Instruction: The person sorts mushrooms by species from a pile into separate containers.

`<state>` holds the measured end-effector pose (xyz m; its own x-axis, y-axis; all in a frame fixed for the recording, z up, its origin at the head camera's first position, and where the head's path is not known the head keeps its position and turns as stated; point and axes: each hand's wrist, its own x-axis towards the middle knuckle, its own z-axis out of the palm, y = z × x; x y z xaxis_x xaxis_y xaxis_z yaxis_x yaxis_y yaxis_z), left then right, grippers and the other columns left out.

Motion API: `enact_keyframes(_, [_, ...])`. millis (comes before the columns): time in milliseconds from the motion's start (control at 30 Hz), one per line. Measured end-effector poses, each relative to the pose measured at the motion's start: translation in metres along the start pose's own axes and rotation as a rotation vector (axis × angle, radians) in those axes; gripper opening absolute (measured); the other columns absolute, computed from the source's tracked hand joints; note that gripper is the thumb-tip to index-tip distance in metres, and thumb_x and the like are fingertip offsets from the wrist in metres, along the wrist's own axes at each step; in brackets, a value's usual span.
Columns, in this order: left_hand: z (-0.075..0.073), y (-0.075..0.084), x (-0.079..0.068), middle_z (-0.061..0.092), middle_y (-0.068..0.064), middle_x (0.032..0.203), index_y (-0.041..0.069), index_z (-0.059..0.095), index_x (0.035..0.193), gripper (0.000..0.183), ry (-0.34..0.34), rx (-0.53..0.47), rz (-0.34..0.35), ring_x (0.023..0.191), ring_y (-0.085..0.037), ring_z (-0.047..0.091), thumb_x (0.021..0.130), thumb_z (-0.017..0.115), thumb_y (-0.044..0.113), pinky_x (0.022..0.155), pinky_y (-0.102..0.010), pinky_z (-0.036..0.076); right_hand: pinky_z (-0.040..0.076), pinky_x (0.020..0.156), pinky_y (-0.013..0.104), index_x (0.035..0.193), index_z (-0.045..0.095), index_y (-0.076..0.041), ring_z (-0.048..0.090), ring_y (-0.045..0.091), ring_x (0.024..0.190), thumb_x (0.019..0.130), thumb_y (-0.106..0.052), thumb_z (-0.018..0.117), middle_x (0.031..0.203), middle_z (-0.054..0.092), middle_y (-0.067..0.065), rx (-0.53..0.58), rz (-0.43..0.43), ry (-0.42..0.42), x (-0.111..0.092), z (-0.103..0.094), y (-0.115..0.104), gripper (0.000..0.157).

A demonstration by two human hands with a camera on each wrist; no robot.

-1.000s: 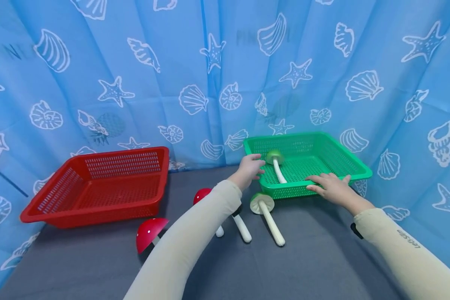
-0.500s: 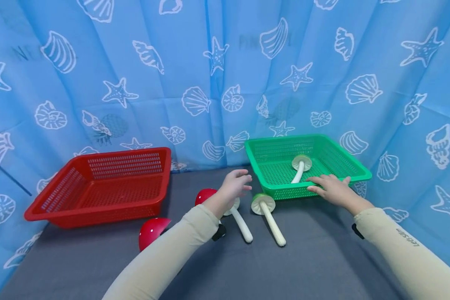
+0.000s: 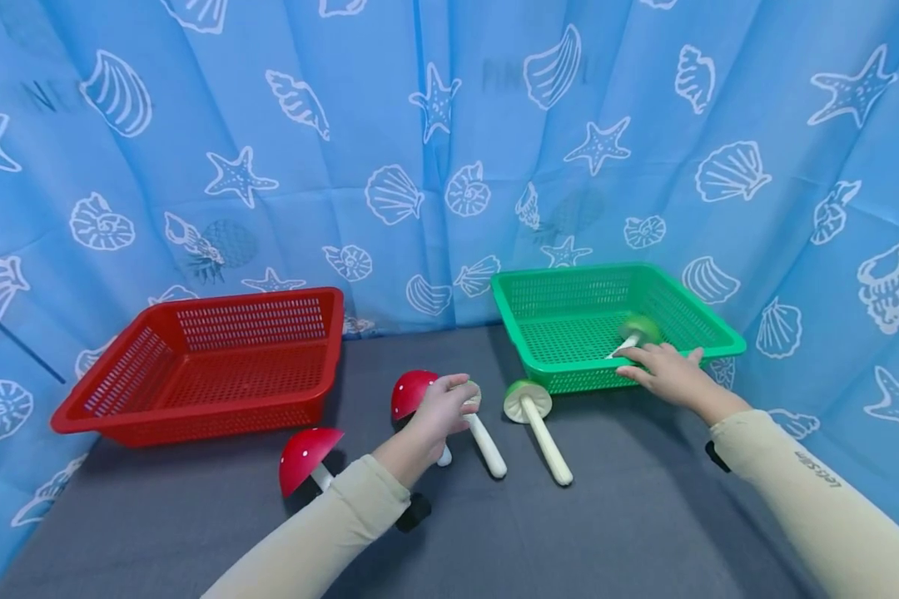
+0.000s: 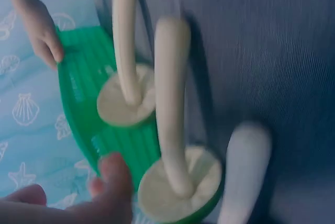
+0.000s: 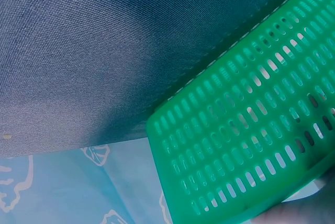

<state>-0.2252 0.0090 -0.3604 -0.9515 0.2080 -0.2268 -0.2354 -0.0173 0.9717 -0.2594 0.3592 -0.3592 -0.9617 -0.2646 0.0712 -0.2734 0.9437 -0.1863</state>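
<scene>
Over the middle of the table, my left hand (image 3: 438, 416) hangs with its fingers spread loosely, beside a green-capped toy mushroom (image 3: 487, 447). It partly covers that mushroom's cap. In the left wrist view its fingertips (image 4: 114, 169) are apart from the nearest green-capped mushroom (image 4: 172, 103). Farther right lies a second green-capped mushroom (image 3: 545, 445), stem toward me. My right hand (image 3: 670, 376) grips the near rim of the green basket (image 3: 569, 378), thumb outside and fingers over the edge. Inside, a green-capped mushroom (image 3: 640, 329) lies close to those fingers.
A red basket (image 3: 195, 420) stands on the left. Two red-capped mushrooms lie on the grey tabletop: one red-capped mushroom (image 3: 300, 462) before that basket, another red-capped mushroom (image 3: 409, 391) partly behind my left hand. A blue shell-print curtain (image 3: 307, 208) hangs behind.
My left hand has moved left and toward me, away from the green basket to the mushrooms. Inside that basket, the mushroom has rolled to the right. The right hand stays at the rim.
</scene>
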Motion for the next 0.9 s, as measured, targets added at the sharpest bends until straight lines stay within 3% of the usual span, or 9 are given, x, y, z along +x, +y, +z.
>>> enact_keyframes(400, [-0.004,-0.029,-0.006,0.039,-0.031,0.142,-0.010,0.025,0.146,0.057,0.066,-0.058,-0.048,0.125,-0.044,0.045,0.098,0.049,0.012,0.101,-0.052,0.040,0.003,0.084,0.088,0.134,0.054,-0.003,0.034,0.061,0.122,0.101,-0.042,0.049,0.133,0.046,0.034,0.010,0.003,-0.001,0.001,-0.002,0.000,0.051])
enact_keyframes(633, [-0.002,-0.038,-0.002,0.036,-0.035,0.142,-0.013,0.019,0.146,0.063,0.049,-0.096,-0.102,0.126,-0.047,0.044,0.097,0.050,0.010,0.103,-0.053,0.038,0.003,0.084,0.088,0.134,0.055,-0.005,0.035,0.060,0.121,0.101,-0.038,0.051,0.134,0.046,0.033,0.007,0.002,-0.007,0.001,-0.002,0.001,0.048])
enact_keyframes(900, [0.007,-0.048,0.010,0.036,-0.036,0.140,-0.016,0.012,0.146,0.065,0.093,-0.124,-0.154,0.124,-0.046,0.046,0.100,0.048,0.012,0.100,-0.050,0.043,0.003,0.083,0.088,0.134,0.055,-0.006,0.039,0.058,0.118,0.101,-0.035,0.052,0.128,0.052,0.030,-0.001,-0.003,-0.008,0.002,0.000,0.001,0.045])
